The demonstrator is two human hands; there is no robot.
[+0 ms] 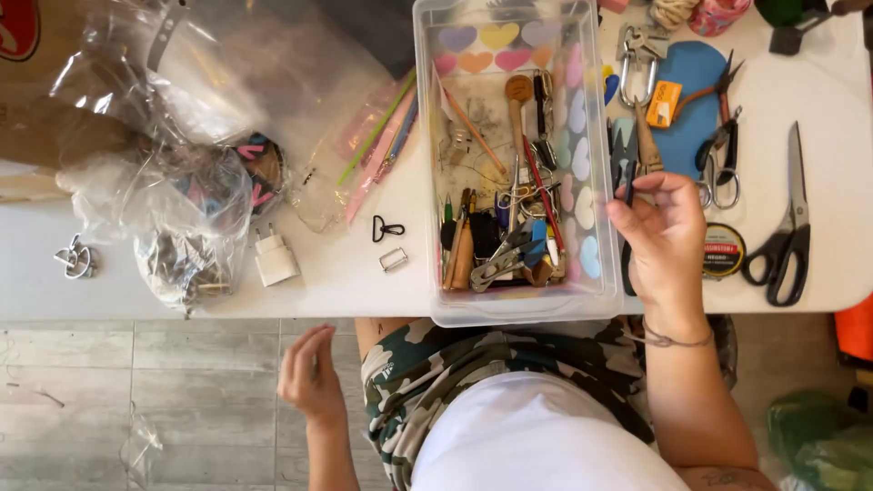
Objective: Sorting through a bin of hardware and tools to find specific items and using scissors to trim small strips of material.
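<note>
My right hand (pixel 664 241) rests at the right wall of a clear plastic bin (pixel 436 182) on the white table (pixel 336 273). Its fingers curl around a slim dark-handled tool (pixel 624 159) that stands along the bin's outer side. The bin holds several hand tools, a wooden-handled awl (pixel 518 100), pencils and pliers, and pastel heart stickers line its walls. My left hand (pixel 309 373) hangs below the table's front edge, over the tiled floor, with fingers loosely apart and nothing in it.
Right of the bin lie large black scissors (pixel 787 227), a round tin (pixel 723 250), small scissors (pixel 723 164), a blue oval sheet (pixel 691 91) and a carabiner with keys (pixel 641 64). To the left are a white plug adapter (pixel 273 259), metal buckles (pixel 389 244) and crumpled plastic bags (pixel 191 218).
</note>
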